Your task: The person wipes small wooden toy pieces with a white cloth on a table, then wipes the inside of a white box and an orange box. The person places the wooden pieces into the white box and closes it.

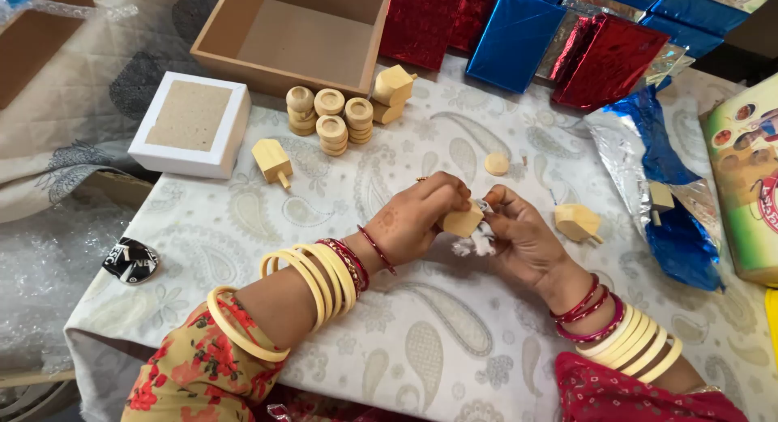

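My left hand (417,215) grips a small pale wooden block-shaped top (463,222) over the middle of the table. Against that top, my right hand (523,239) presses a scrap of white cloth or paper (480,242). Both wrists carry cream and red bangles. Another wooden top (577,222) lies just right of my right hand, and a third (272,161) lies to the far left. A small wooden disc (497,163) rests beyond my hands.
Stacks of round wooden pieces (331,118) and a wooden top (392,91) stand before an open wooden box (293,34). A white square box (191,122) sits left. Red and blue foil packets (567,33) line the back; blue-silver foil (664,195) and a printed carton (750,171) lie right.
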